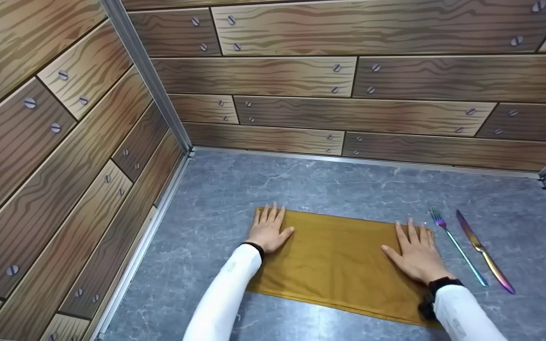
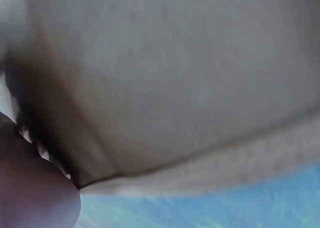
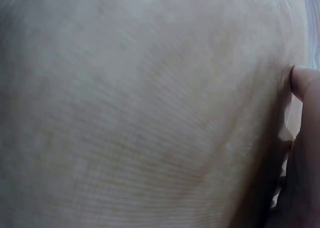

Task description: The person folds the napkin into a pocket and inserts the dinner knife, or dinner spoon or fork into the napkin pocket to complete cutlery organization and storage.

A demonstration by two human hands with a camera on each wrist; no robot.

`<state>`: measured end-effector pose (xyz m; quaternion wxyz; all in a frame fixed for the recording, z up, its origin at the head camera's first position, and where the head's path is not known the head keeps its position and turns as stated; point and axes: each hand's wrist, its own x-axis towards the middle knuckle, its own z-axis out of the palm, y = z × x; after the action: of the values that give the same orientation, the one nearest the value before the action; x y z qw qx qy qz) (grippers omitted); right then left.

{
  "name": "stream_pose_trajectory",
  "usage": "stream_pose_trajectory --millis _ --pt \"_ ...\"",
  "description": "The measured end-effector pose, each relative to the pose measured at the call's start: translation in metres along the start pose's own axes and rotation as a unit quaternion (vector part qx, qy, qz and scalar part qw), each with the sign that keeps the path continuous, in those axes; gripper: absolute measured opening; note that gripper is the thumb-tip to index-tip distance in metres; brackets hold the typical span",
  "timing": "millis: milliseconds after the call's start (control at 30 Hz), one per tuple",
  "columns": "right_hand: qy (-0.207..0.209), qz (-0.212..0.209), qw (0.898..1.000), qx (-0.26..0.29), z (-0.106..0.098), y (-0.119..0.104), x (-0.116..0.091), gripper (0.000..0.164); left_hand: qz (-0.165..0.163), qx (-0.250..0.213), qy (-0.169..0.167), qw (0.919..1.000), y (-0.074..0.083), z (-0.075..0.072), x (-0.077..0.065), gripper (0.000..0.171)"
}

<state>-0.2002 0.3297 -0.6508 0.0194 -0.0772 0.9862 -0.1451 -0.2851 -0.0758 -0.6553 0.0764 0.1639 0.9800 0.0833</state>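
A mustard-yellow cloth (image 1: 334,260), folded into a long rectangle, lies flat on the grey marbled surface. On its left end rests my left hand (image 1: 268,233), palm down with straight fingers and the thumb spread inward. My right hand (image 1: 417,255) lies the same way on the cloth's right end, fingertips near the far edge. Both wrist views are filled by blurred close-up cloth, with part of the left hand (image 2: 35,183) at the lower left of one and part of the right hand (image 3: 305,153) at the right of the other.
Just right of the cloth lie an iridescent fork (image 1: 460,248) and, beside it, a table knife (image 1: 486,253) with a rainbow handle. Wood-plank-patterned walls (image 1: 273,76) close off the back and the left, joined by a grey metal corner post (image 1: 152,76).
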Motion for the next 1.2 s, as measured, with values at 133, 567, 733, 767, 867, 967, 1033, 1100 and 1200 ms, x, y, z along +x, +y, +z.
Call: stream_pose_trajectory --millis 133,567,733,767,867,967,1033,1100,1200 --pt "0.013 -0.005 1.000 0.005 -0.002 -0.004 0.002 0.084 0.019 0.026 0.024 0.9992 0.008 -0.010 -0.003 0.074" --pt "0.002 -0.112 0.993 -0.031 0.019 -0.085 -0.029 0.083 0.165 0.117 0.000 0.9793 0.086 0.004 -0.059 0.075" --pt "-0.017 -0.121 0.992 -0.034 0.027 -0.098 -0.039 0.084 0.171 0.128 0.001 0.9769 0.088 0.017 -0.070 0.078" --pt "-0.019 -0.121 0.992 -0.033 0.028 -0.098 -0.039 0.084 0.169 0.129 0.000 0.9771 0.087 0.019 -0.070 0.078" --pt "-0.022 -0.116 0.992 -0.034 0.026 -0.095 -0.040 0.084 0.169 0.131 0.003 0.9769 0.084 0.022 -0.072 0.079" --pt "-0.016 -0.111 0.993 -0.029 0.025 -0.090 -0.041 0.085 0.170 0.125 0.010 0.9774 0.080 0.023 -0.073 0.079" --pt "-0.013 -0.104 0.994 -0.029 0.023 -0.085 -0.044 0.085 0.170 0.121 0.010 0.9779 0.075 0.022 -0.076 0.080" --pt "-0.006 -0.097 0.995 -0.031 0.021 -0.078 -0.047 0.087 0.164 0.119 0.009 0.9792 0.067 0.020 -0.080 0.081" --pt "-0.001 -0.081 0.996 -0.037 0.016 -0.066 -0.054 0.090 0.148 0.111 0.006 0.9828 0.053 0.014 -0.088 0.085"
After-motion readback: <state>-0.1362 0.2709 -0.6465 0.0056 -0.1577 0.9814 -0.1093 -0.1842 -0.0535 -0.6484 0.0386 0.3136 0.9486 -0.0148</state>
